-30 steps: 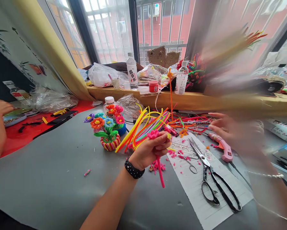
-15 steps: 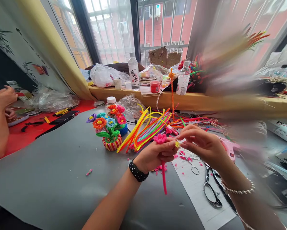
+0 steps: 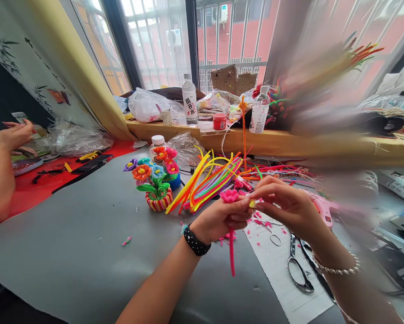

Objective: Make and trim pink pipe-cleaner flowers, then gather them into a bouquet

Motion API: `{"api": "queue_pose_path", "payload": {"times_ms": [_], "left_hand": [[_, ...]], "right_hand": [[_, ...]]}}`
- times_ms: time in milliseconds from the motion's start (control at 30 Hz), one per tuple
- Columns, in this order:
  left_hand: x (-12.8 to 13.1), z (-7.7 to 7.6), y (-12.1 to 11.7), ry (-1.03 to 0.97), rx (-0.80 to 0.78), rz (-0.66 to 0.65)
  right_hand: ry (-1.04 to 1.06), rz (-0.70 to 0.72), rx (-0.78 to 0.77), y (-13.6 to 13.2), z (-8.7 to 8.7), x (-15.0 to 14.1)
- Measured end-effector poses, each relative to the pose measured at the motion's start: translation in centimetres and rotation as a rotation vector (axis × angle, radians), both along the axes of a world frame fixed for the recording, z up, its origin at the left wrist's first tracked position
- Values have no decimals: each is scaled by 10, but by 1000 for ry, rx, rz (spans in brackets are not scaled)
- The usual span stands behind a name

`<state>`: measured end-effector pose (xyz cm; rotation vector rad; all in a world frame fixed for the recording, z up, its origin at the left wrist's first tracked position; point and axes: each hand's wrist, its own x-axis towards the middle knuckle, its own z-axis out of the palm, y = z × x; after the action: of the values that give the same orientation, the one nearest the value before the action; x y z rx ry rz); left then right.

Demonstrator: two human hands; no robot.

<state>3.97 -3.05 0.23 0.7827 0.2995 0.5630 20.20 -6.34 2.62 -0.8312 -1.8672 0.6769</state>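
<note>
My left hand point(image 3: 218, 218) is closed around a pink pipe-cleaner flower point(image 3: 229, 195). The flower's petals show above the fist, and its pink stem point(image 3: 232, 256) hangs below. At the tips of the left thumb and forefinger is a small yellow fuzzy piece point(image 3: 252, 204). My right hand point(image 3: 283, 198) meets it there in a pinch, partly covering it. Beneath the hands, pink fluff trimmings are scattered on a white sheet point(image 3: 272, 270), where small scissors point(image 3: 275, 239) and large black-handled scissors point(image 3: 299, 274) lie.
A striped pot of pipe-cleaner flowers point(image 3: 158, 200) stands left of a heap of coloured pipe cleaners point(image 3: 208, 180). A pink glue gun point(image 3: 323, 211) lies to the right. Bottles, including a water bottle point(image 3: 189, 103), line the sill. Another person's hand point(image 3: 11, 135) is at far left.
The view has shifted slightly. My hands keep nearly the same hold, and the pink flower is tilted a little differently. At far left, the other person's hand has moved to the right.
</note>
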Motion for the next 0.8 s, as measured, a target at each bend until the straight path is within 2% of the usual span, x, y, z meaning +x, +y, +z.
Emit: {"api": "queue_pose_path", "payload": {"times_ms": [267, 433, 633, 800], "left_hand": [[1, 0, 0, -40, -54, -4], [2, -1, 1, -10, -71, 57], [4, -1, 0, 23, 13, 177], [6, 2, -2, 64, 118, 282]], "right_hand": [[48, -39, -46, 1, -1, -3], [57, -92, -62, 1, -2, -5], [59, -170, -84, -1, -3, -7], [93, -179, -64, 1, -5, -10]]}}
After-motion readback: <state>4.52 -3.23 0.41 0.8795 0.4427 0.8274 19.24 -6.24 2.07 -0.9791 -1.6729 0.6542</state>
